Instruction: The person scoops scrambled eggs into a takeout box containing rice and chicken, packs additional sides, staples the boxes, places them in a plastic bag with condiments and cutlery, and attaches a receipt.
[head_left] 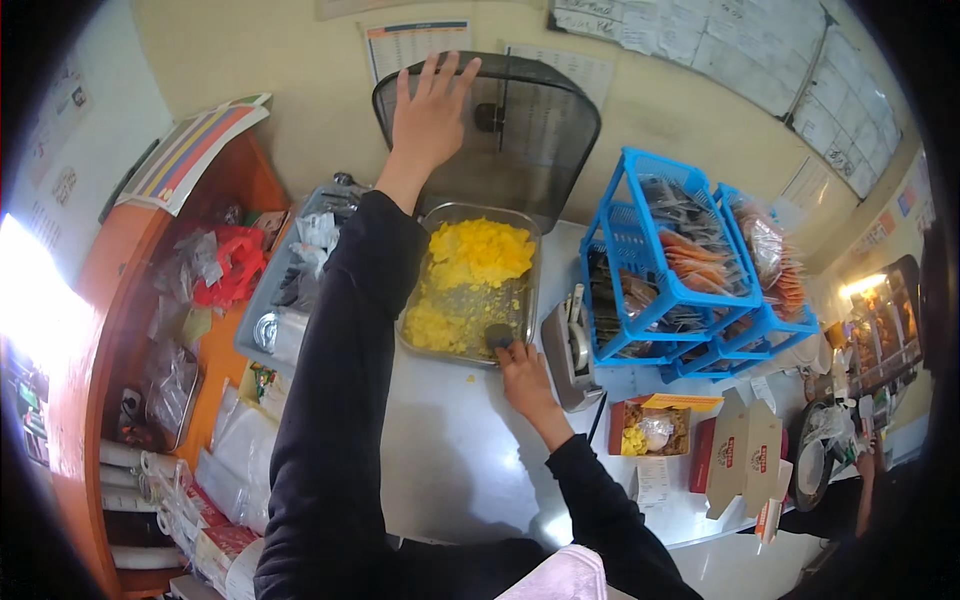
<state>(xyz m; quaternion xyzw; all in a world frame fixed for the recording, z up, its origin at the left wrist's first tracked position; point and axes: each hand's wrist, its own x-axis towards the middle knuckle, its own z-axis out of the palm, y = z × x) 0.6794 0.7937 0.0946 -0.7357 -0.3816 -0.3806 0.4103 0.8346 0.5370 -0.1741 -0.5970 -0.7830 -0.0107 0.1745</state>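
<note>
A shallow metal tray (537, 285) holds crumbled yellow food (484, 252) that looks like scrambled egg, piled thicker at its far end. Behind it, a smoky see-through lid (540, 130) stands raised against the wall. My left hand (428, 118) is against the lid's upper left part, fingers spread. At the tray's near right corner, my right hand (528, 380) has its fingers closed at a small dark round utensil (498, 337), perhaps a scoop; its exact kind is not clear. The utensil rests over the yellow food.
Right of the tray stand a grey metal holder (570, 355) with utensils and blue plastic baskets (690, 290) full of packets. An opened food box (650, 428) and a folded carton (745, 455) lie nearer. To the left are a grey bin (262, 290) and an orange shelf (225, 370). Another person's arm (868, 485) shows far right.
</note>
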